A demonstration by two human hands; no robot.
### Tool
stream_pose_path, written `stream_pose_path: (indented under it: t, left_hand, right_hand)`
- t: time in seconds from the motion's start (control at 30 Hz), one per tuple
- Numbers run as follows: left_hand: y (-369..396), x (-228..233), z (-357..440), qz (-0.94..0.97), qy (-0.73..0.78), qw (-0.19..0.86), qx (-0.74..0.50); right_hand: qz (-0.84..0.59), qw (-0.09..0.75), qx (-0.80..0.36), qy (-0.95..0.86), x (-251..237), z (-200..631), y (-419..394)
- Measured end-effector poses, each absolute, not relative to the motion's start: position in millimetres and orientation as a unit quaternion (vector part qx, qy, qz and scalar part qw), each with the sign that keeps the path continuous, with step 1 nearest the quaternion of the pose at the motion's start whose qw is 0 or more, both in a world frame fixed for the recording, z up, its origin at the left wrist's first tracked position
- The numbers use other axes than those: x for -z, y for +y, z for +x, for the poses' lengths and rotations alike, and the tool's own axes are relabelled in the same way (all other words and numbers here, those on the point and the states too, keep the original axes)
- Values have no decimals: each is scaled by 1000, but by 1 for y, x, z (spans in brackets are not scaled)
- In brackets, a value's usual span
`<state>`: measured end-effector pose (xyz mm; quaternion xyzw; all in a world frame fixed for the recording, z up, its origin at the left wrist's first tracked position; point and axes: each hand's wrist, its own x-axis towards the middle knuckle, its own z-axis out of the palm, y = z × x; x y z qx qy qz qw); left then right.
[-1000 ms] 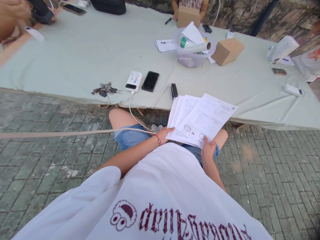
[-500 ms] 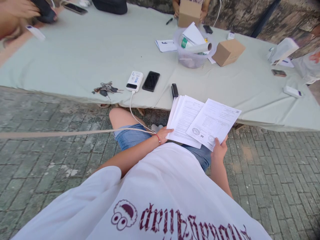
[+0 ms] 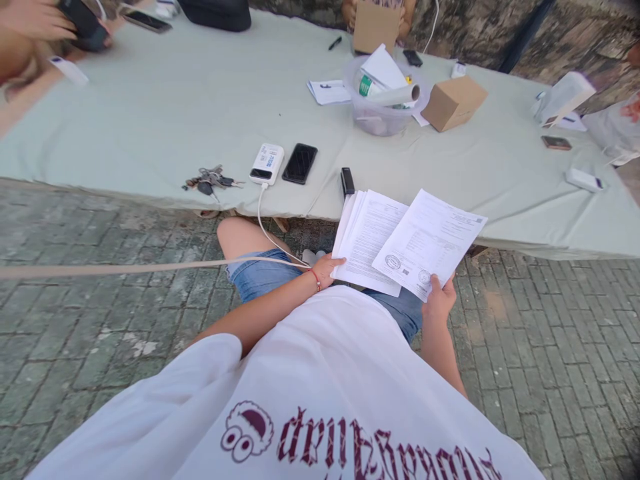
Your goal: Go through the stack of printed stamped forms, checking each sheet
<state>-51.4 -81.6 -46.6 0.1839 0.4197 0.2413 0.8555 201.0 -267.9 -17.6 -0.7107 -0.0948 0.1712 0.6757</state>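
My left hand (image 3: 329,269) pinches a fanned stack of printed papers (image 3: 371,240) at its lower left, thumb on top. In my right hand (image 3: 440,297) is a stamped sheet (image 3: 425,243), gripped at its lower right corner and overlapping the stack's right side. Round stamps and a small square code show near its bottom. Both lots of paper are over my lap, just off the table's front edge. A black stapler-like object (image 3: 347,181) lies on the table at the stack's top left corner. My fingers beneath the papers are hidden.
On the cloth-covered table (image 3: 210,113) lie keys (image 3: 213,180), a white power bank (image 3: 267,164) with a cable and a black phone (image 3: 300,163). Farther back stand a plastic basin (image 3: 380,120) and a cardboard box (image 3: 456,103). Other people's hands (image 3: 37,27) show at the far side.
The stamped sheet's upper end has shifted slightly up and right, with my right hand still gripping its corner. My left hand and the stack have hardly moved.
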Motion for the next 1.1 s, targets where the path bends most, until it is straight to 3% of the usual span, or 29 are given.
stream_pose_path:
  t: [0.67,0.93,1.0,1.1]
  left_hand:
    - [-82,48,-49,189,374,881,-218]
    - [-81,59,-50,197,396,870,-217]
    - [-81,60,-50,199,401,867,-218]
    - [-80,60,-50,198,404,867,-214]
  right_hand:
    - [-761,569,-263,-170,12,145,-230]
    - [-825,500,-131,-227,22,182,-225]
    - [-812,517,-180,-204,22,196,-218]
    - [-743,539,-362,-164,22,214,-205]
